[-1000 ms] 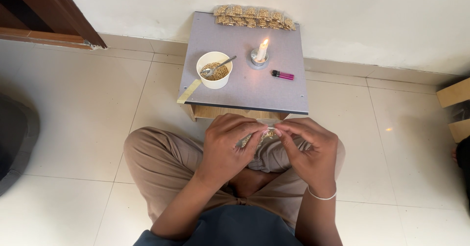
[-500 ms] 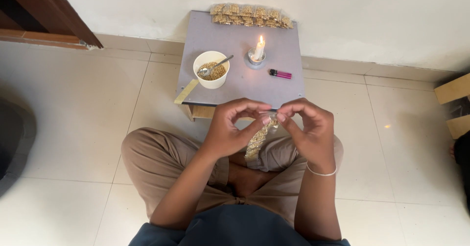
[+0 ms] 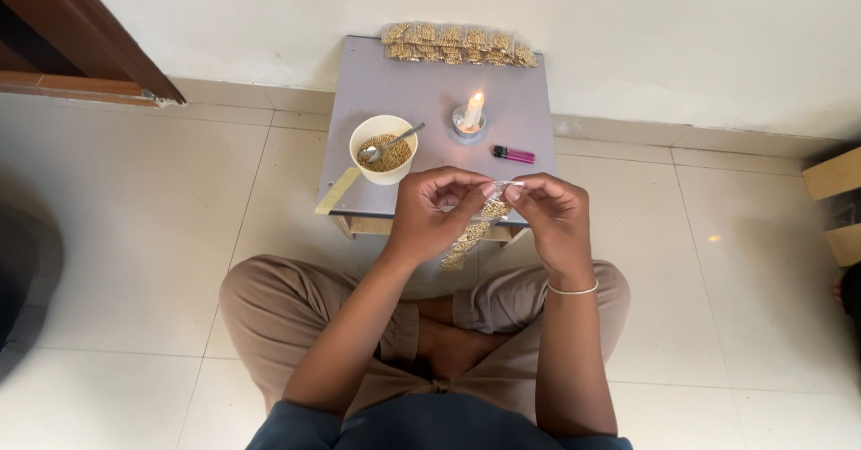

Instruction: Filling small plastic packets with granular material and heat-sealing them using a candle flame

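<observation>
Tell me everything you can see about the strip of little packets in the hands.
The strip of packets is clear plastic, filled with golden-brown grains in a chain of small pouches. It hangs down in front of the low table's edge, above the lap. The left hand and right hand pinch its top end between fingertips.

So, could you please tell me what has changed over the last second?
Both hands, left hand and right hand, rose from the lap toward the small table, lifting the strip of seed packets by its top. The bowl, candle and lighter stayed put.
</observation>
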